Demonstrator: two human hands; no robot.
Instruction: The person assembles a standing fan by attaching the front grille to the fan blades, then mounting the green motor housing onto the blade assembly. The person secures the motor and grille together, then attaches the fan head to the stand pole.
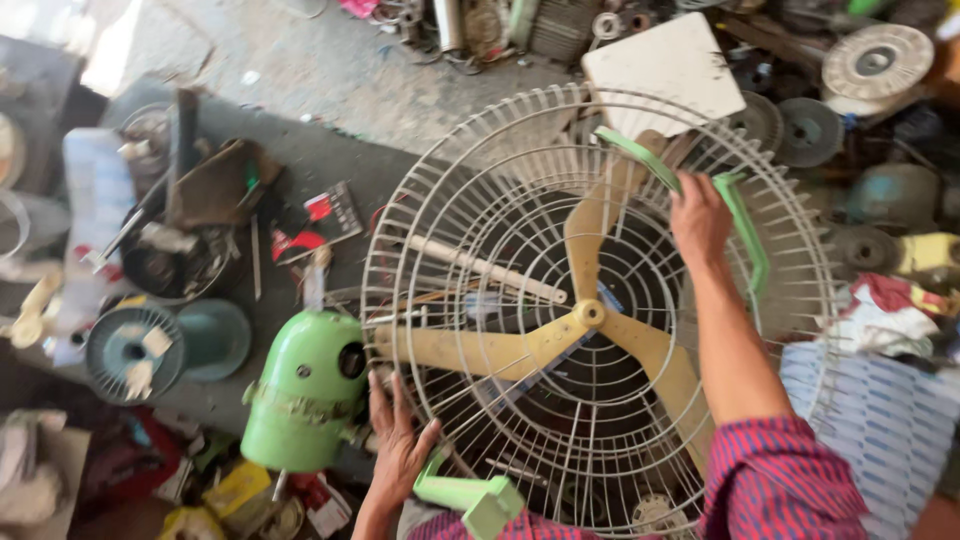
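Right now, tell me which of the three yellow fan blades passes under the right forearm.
The blade pointing toward the lower right, running from the hub beneath the red-sleeved forearm. The other two point left and up.

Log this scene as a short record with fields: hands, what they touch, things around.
left hand: spread on the rim of the wire fan guard
right hand: on the guard's far side, at a green clip
under guard: yellow three-blade fan
beside left hand: green motor housing
near edge: green bracket
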